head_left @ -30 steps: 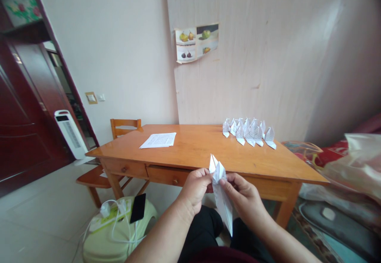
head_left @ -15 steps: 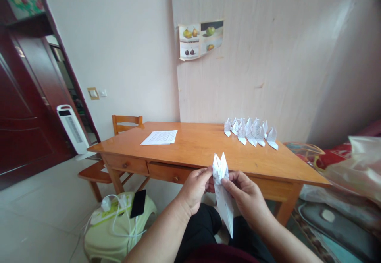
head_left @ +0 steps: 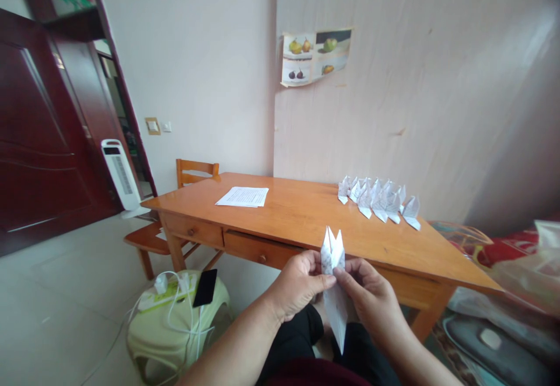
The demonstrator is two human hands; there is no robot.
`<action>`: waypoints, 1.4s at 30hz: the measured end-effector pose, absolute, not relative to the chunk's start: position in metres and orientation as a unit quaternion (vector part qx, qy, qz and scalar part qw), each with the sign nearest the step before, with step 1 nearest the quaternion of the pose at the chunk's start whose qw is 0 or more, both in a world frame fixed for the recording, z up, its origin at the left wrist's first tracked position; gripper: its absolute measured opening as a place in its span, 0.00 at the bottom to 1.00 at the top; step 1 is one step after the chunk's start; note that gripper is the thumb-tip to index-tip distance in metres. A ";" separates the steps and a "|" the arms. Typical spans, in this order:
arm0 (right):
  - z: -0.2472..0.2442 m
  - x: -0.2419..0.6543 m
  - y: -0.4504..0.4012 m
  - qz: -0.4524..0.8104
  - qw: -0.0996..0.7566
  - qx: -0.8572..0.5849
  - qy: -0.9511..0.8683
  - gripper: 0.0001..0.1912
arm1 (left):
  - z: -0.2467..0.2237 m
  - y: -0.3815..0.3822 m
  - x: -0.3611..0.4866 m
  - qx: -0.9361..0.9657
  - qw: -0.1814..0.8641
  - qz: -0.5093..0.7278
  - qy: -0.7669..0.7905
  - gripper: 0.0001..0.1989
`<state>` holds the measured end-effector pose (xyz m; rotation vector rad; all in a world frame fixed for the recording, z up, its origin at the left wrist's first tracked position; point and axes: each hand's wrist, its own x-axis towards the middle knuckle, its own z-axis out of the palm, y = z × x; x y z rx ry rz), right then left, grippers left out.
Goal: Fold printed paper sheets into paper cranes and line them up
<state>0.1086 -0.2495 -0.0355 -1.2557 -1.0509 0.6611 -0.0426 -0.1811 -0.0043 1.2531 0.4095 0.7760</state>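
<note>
A long folded white paper (head_left: 336, 310) with two pointed tips at its top is held upright over the lap, in front of the table edge. My left hand (head_left: 297, 284) pinches it from the left, its thumb lying across the front. From the right, my right hand (head_left: 367, 287) grips the same paper, thumb on the front near the other thumb. The fingers behind the paper are partly hidden. Several folded paper pieces (head_left: 380, 202) stand grouped on the right part of the table. A stack of printed sheets (head_left: 242, 196) lies on the table's left part.
The wooden table (head_left: 297, 208) spans the view ahead. At lower left, a green stool (head_left: 153, 339) carries a black phone (head_left: 205, 288), a power strip (head_left: 168, 295) and white cables. Plastic bags (head_left: 525, 275) lie at the right. A chair (head_left: 196, 167) stands behind the table.
My left thumb has moved down and right from the paper's upper left edge onto its front, near my right thumb. The camera view has turned slightly left, shifting the scene right.
</note>
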 end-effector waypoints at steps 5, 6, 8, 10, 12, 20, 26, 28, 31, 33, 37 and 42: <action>-0.038 0.107 -0.249 0.298 0.633 -0.543 -0.464 0.18 | -0.010 -0.181 -0.040 0.560 0.715 0.371 0.193 0.14; -0.039 0.107 -0.249 0.301 0.631 -0.543 -0.465 0.18 | -0.010 -0.181 -0.040 0.557 0.717 0.372 0.193 0.13; -0.041 0.108 -0.248 0.306 0.623 -0.547 -0.468 0.17 | -0.011 -0.181 -0.040 0.549 0.722 0.374 0.193 0.13; -0.043 0.108 -0.247 0.305 0.617 -0.553 -0.469 0.17 | -0.012 -0.182 -0.041 0.538 0.727 0.380 0.196 0.13; -0.043 0.107 -0.246 0.303 0.618 -0.553 -0.469 0.17 | -0.012 -0.181 -0.041 0.527 0.732 0.384 0.199 0.14; -0.031 0.100 -0.250 0.280 0.630 -0.519 -0.504 0.17 | -0.013 -0.177 -0.046 0.503 0.744 0.400 0.184 0.12; -0.032 0.102 -0.250 0.327 0.589 -0.533 -0.512 0.19 | -0.014 -0.176 -0.049 0.507 0.745 0.395 0.177 0.12; -0.031 0.102 -0.250 0.342 0.590 -0.532 -0.502 0.20 | -0.014 -0.175 -0.050 0.510 0.746 0.392 0.173 0.12; -0.028 0.100 -0.251 0.375 0.600 -0.519 -0.480 0.21 | -0.014 -0.174 -0.050 0.513 0.748 0.386 0.169 0.12; -0.028 0.099 -0.252 0.393 0.610 -0.504 -0.467 0.20 | -0.013 -0.173 -0.050 0.511 0.751 0.383 0.165 0.12; -0.027 0.097 -0.252 0.409 0.626 -0.483 -0.456 0.19 | -0.011 -0.174 -0.049 0.508 0.760 0.375 0.154 0.12; -0.026 0.096 -0.251 0.417 0.639 -0.470 -0.443 0.19 | -0.011 -0.176 -0.050 0.502 0.770 0.364 0.153 0.14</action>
